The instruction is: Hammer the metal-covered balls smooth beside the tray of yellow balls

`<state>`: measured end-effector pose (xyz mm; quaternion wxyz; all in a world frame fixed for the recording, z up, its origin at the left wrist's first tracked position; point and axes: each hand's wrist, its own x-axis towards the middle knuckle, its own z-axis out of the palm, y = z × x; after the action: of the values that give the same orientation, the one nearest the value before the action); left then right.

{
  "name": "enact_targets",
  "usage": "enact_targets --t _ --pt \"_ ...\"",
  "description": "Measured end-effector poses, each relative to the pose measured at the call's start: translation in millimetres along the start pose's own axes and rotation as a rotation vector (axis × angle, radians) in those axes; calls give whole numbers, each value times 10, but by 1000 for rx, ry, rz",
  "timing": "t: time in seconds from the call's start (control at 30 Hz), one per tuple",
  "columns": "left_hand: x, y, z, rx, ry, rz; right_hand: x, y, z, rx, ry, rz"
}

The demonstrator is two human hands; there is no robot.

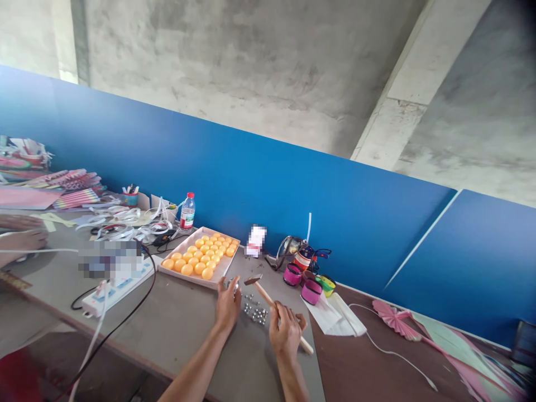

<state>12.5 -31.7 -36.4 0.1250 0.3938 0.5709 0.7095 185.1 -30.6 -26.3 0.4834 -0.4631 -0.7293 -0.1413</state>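
My right hand (287, 330) is wrapped round the wooden handle of a hammer (263, 292). The hammer's dark metal head is raised a little to the right of my left hand (228, 304). Between the thumb and fingers of my left hand shows a small shiny silver piece (236, 288), its exact kind too small to tell. A loose pile of small rounded silver metal pieces (256, 314) lies on the grey tabletop between my hands. Behind my left hand is a shallow tray (190, 280) filled with several orange balls (200, 268).
A power strip (121, 291) with cables lies at left, near another person's hand (31, 240). A bottle (187, 212) stands behind the tray. Magenta rolls (312, 291), goggles (288, 249) and white paper (322, 317) sit at right. A blue partition (259, 184) borders the table.
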Motion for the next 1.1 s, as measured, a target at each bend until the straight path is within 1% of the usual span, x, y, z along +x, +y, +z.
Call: enact_targets --t 0.17,0.23,0.33,0.4,0.5,0.6,0.7,0.8,0.87,0.97,1.1 --pt "3 55 3 -291 -57 -197 4 -14 -9 9 -15 6" --pt "5 86 -3 -354 -30 -238 1 -13 -14 15 -18 8" --pt "17 127 -17 -382 36 -237 -7 2 -9 25 -26 15" --pt "22 143 -16 -457 36 -277 -11 15 2 26 -21 15" --pt "18 152 9 -597 3 -404 -17 30 17 23 4 14" --pt "14 164 25 -701 -42 -553 -20 33 21 14 2 16" --pt "31 173 -7 -892 -83 -737 -20 23 15 4 -14 16" --pt "68 173 -64 -1068 -110 -847 -16 8 7 10 -2 12" --pt "92 177 -89 -1161 -130 -864 -14 -1 4 15 5 14" --pt "106 192 -94 -1255 -139 -852 -13 -10 1 18 4 17" --pt "88 197 -61 -1238 -161 -869 -15 -5 6 20 5 14"
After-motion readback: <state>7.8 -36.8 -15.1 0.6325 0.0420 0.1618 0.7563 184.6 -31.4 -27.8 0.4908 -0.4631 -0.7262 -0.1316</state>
